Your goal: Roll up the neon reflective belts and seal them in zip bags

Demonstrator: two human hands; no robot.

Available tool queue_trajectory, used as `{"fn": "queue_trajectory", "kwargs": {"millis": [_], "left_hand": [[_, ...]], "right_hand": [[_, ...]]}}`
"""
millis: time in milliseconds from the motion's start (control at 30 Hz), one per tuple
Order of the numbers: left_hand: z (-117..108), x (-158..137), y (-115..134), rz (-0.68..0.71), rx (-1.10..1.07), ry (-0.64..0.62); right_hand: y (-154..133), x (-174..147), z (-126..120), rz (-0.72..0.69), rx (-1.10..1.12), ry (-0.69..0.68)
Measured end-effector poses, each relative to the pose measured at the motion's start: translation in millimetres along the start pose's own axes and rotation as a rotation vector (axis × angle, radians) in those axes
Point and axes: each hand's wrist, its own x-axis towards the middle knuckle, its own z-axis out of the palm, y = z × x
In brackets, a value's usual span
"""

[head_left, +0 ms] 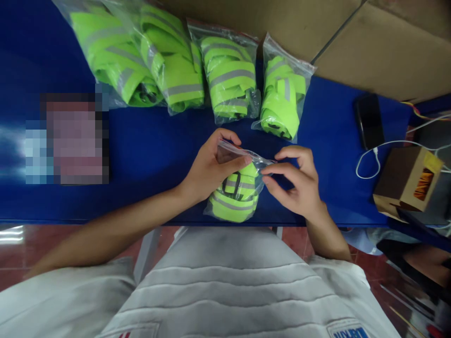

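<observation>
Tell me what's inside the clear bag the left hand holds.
Inside the clear bag is a bundled, grey-striped neon-green band with a black loop. The left hand covers its upper left; the band's underside cannot be seen.

From here I can't read a single full word. On the pale shirt (232, 286), the chest patch on the wearer's right (347, 329) carries blue lettering, tipped and partly cut off, too unclear to spell out. The patch on the wearer's left (136, 330) shows only red strokes. The small cardboard box (396, 176) bears dark marks on an orange panel (423, 183), and I can't tell whether they're letters.
</observation>
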Motion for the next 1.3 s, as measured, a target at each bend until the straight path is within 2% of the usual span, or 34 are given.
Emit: {"fn": "queue_trajectory", "kwargs": {"millis": [67, 167, 333, 433, 567, 767, 900, 1033, 1167, 1300], "left_hand": [[-0.7, 0.2, -0.4, 0.025, 0.042, 0.004], [-2.1, 0.9, -1.5, 0.029, -0.004, -0.062], [-1.0, 0.9, 0.6, 0.012, -0.147, -0.150], [-0.2, -0.1, 1.7, -0.007, -0.104, -0.150], [-1.2, -0.8, -0.2, -0.014, -0.060, -0.154], [-3.4, -0.2, 0.1, 0.010, 0.103, -0.090], [-3.2, -0.7, 1.4, 0.020, 0.080, -0.077], [-3.2, 0.0, 4.2, 0.000, 0.108, -0.053], [-4.6, 2.0, 7.2, -0.006, 0.149, -0.047], [-5.8, 3.0, 7.3, -0.026, 0.059, -0.069]], "right_hand": [[-4.0, -2.6, 5.1, -0.031, -0.079, -0.060], [-5.9, -4.4, 8.5, -0.014, -0.071, -0.086], [-2.6, -2.4, 5.2, 0.162, 0.101, -0.089], [-3.0, -1.7, 3.9, 0.215, 0.213, -0.143], [-4.5, -3.5, 5.0, 0.279, 0.262, -0.135], [1.4, -2.5, 1.0, 0.381, 0.341, -0.184], [7.3, 2.7, -10.8, 0.463, 0.417, -0.202], [11.0, 5.6, -22.9, 0.531, 0.381, -0.257], [11.8, 6.3, -30.8, 0.535, 0.391, -0.297], [10.7, 7.2, -35.5, 0.535, 0.411, -0.306]]}}
